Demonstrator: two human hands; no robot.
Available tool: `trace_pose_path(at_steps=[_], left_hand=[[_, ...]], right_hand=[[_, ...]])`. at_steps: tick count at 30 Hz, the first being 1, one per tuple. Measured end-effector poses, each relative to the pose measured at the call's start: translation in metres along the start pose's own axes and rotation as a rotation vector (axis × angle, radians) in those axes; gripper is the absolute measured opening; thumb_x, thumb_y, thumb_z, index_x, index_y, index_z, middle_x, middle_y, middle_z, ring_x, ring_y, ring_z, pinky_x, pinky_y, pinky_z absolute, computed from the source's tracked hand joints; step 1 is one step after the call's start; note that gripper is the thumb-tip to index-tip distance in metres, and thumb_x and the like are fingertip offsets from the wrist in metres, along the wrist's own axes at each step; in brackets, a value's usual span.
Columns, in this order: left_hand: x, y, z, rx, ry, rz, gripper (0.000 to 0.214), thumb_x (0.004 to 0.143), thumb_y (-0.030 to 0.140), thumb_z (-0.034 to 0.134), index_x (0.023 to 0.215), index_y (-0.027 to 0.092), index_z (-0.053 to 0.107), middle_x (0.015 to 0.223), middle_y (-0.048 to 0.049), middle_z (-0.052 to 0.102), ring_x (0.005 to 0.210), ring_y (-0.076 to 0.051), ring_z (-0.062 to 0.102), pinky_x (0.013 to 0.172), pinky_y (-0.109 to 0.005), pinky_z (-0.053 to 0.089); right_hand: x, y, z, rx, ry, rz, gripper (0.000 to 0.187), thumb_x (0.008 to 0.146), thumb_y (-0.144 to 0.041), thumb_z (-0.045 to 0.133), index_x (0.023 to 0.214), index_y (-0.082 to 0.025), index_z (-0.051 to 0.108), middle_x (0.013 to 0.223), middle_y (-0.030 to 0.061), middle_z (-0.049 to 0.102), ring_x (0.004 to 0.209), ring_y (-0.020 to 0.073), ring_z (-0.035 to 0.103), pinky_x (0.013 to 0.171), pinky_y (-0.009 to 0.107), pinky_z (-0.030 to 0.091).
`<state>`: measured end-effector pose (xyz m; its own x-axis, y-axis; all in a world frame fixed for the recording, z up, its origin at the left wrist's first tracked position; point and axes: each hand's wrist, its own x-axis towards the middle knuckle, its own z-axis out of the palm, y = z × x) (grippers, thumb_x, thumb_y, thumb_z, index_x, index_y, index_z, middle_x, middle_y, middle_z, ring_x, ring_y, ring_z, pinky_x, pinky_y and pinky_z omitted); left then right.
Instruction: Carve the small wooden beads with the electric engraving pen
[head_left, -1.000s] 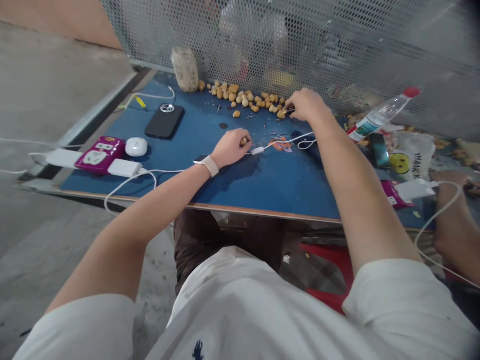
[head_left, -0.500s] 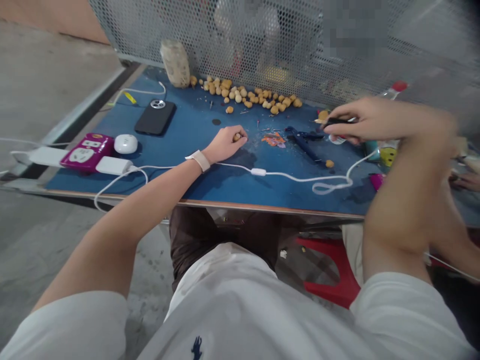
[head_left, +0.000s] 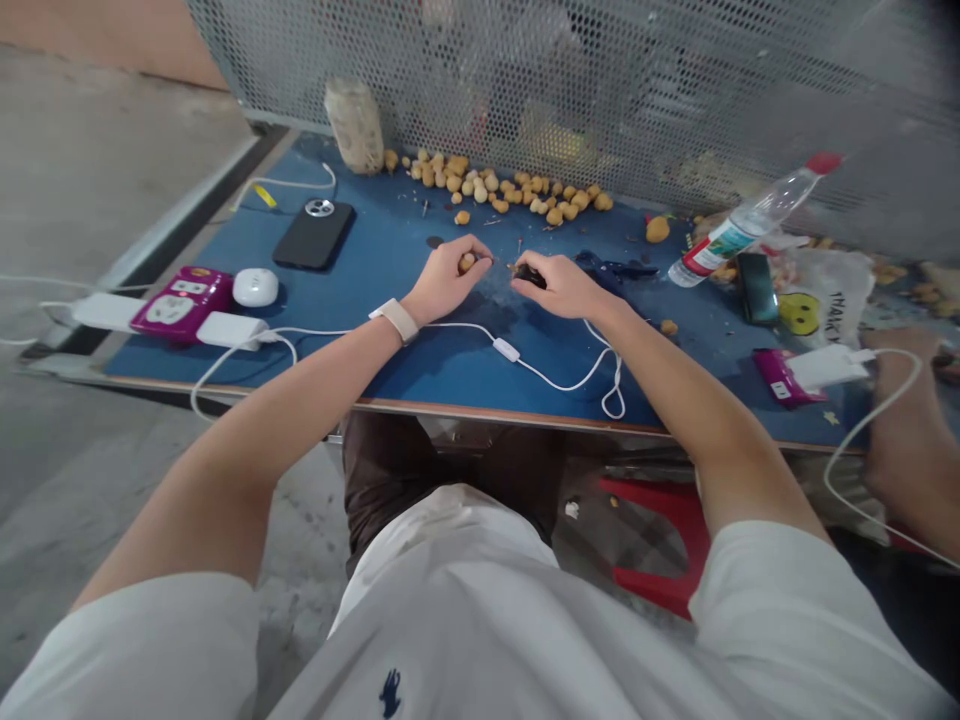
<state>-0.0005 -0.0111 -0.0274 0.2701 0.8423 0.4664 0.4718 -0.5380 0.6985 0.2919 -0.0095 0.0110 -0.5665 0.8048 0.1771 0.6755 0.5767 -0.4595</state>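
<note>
My left hand (head_left: 448, 275), with a pale band on the wrist, is closed around a small tan nut-like ball (head_left: 467, 263) over the middle of the blue table. Close to its right, my right hand (head_left: 559, 284) grips a small black-handled tool (head_left: 529, 275); the tool's tip is too small to make out. The two hands are near each other but apart. Behind my right hand lies a dark blue plier-like tool (head_left: 619, 270), partly covered by the hand. Several more tan balls (head_left: 517, 190) lie in a row along the mesh panel.
On the left are a black phone (head_left: 315, 235), a white earbud case (head_left: 256, 287) and a purple power strip (head_left: 180, 303). A white cable (head_left: 507, 350) crosses the front. A tilted bottle (head_left: 739, 232) and a plastic bag (head_left: 832, 290) lie right, near another person's arm (head_left: 911, 430).
My right hand has swung left and down from the bottle's side with the black-handled tool, now beside my left hand. The cable's loop has shifted left. My left hand keeps its ball.
</note>
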Motion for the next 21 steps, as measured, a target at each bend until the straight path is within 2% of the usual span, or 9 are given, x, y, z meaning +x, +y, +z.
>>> trace_pose_path(at_steps=[7,13,21], left_hand=[[-0.002,0.005,-0.001,0.000,-0.060,0.007,0.009,0.115,0.027,0.075,0.116,0.024,0.084,0.118,-0.0101,0.091,0.110,-0.027,0.082,0.114,-0.044,0.067],[-0.001,-0.001,0.001,0.009,-0.001,0.020,0.009,0.117,0.029,0.076,0.120,0.026,0.084,0.115,-0.0086,0.091,0.108,-0.028,0.081,0.112,-0.044,0.068],[-0.002,0.004,0.000,0.026,-0.009,0.029,0.013,0.118,0.020,0.073,0.120,0.022,0.086,0.116,-0.0099,0.091,0.107,-0.025,0.082,0.110,-0.041,0.065]], right_hand=[[0.002,-0.002,0.000,-0.082,-0.039,-0.005,0.053,0.117,-0.079,0.066,0.130,-0.029,0.077,0.102,0.0118,0.083,0.097,0.0379,0.074,0.096,0.050,0.055],[0.005,-0.003,-0.009,-0.081,-0.047,-0.009,0.046,0.117,-0.071,0.069,0.130,-0.028,0.077,0.106,0.0124,0.083,0.095,0.0372,0.073,0.094,0.051,0.054],[0.006,-0.002,-0.007,-0.100,-0.034,-0.031,0.043,0.117,-0.065,0.068,0.130,-0.026,0.078,0.108,0.0135,0.085,0.095,0.0349,0.072,0.090,0.047,0.050]])
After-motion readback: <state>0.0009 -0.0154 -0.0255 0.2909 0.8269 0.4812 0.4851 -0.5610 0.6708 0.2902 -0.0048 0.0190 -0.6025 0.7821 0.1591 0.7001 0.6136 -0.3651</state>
